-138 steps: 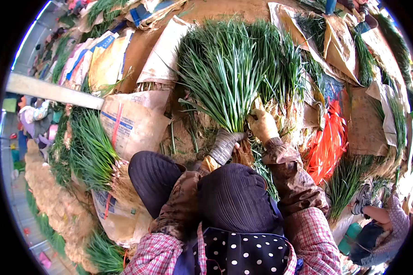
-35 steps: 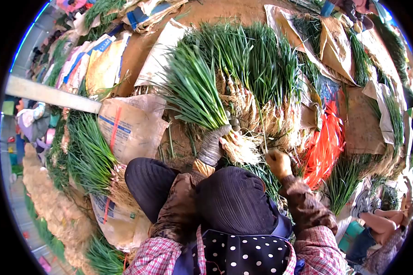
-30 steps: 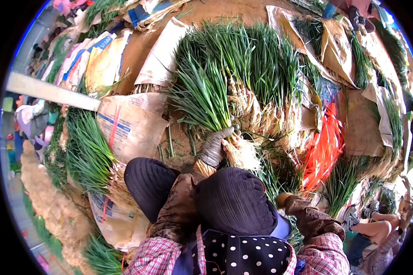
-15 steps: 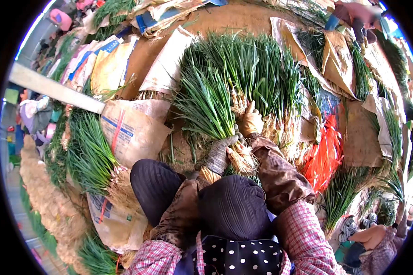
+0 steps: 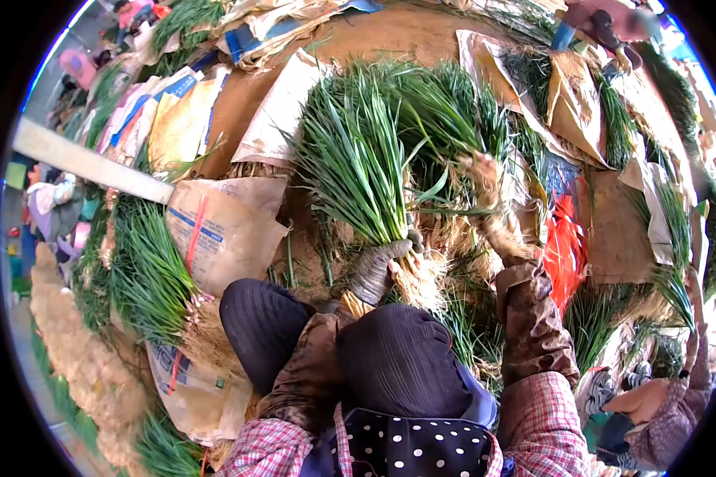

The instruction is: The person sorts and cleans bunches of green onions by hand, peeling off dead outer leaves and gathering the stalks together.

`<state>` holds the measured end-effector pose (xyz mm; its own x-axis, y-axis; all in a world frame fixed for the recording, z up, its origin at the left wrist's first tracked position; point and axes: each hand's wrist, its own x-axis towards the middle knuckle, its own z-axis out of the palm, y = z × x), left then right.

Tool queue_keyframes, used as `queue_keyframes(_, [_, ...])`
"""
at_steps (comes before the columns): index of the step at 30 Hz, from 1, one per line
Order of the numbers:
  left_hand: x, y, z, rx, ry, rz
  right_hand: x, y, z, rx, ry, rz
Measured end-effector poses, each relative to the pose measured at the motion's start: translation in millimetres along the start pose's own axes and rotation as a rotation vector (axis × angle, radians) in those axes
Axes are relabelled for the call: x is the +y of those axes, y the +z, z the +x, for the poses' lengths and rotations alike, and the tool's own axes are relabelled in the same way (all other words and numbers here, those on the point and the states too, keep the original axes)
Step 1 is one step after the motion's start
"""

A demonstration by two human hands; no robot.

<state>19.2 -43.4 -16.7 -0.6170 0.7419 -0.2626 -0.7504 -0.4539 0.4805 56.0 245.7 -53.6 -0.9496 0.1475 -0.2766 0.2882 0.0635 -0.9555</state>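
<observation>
My left hand (image 5: 380, 266), in a grey glove, is closed round the lower stems of a bunch of green onions (image 5: 371, 187). Their leaves fan up and away from me, and the pale roots (image 5: 419, 280) stick out below the hand. To the right, my right hand (image 5: 500, 219), in a tan glove, is smeared by motion beside loose green onions (image 5: 445, 111) lying behind the bunch. Whether its fingers grip any of the stems is not visible.
Red plastic strips (image 5: 565, 246) hang right of my right arm. On the left, another bundle of green onions (image 5: 155, 254) lies by a printed paper sack (image 5: 231, 219). A pale beam (image 5: 91, 163) crosses the left side. A person (image 5: 668, 405) sits at lower right.
My right hand has left the held bunch and moved right. The loose onions behind now lean and look disturbed. My left hand keeps its grip on the bunch.
</observation>
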Motion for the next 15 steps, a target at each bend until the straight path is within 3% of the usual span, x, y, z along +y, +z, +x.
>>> queue_keyframes(3, [2, 17, -2, 0.016, 0.054, 0.003, 91, -34, -26, 0.161, -0.212, -0.981])
queue_keyframes(4, [-1, 9, -1, 0.022, -0.011, -0.035, 131, -48, -36, 0.177, -0.243, -1.328])
queue_keyframes(5, [-2, 9, -1, 0.024, -0.004, -0.049, 121, -43, -49, 0.187, -0.280, -1.583])
queue_keyframes(6, [-2, 9, -1, 0.026, 0.004, -0.062, 112, -35, -70, 0.428, -0.227, -1.270])
queue_keyframes(7, [-3, 10, -1, 0.027, 0.012, -0.074, 61, -5, -84, 0.648, -0.173, -0.942])
queue_keyframes(8, [-3, 11, 0, 0.004, 0.024, -0.088, 61, -9, -83, 0.639, -0.079, -0.787])
queue_keyframes(11, [-2, 12, -1, -0.061, 0.058, -0.130, 55, 0, -84, 0.578, -0.049, -0.714])
queue_keyframes(12, [-2, 12, -1, 0.009, 0.051, -0.101, 47, -2, -87, 0.420, -0.002, -0.783])
queue_keyframes(13, [-3, 7, -1, 0.041, 0.041, -0.081, 26, 9, -93, 0.443, 0.065, -0.983])
queue_keyframes(15, [-8, -6, 4, 0.112, 0.021, -0.045, -14, 24, -102, 0.642, -0.133, -0.989])
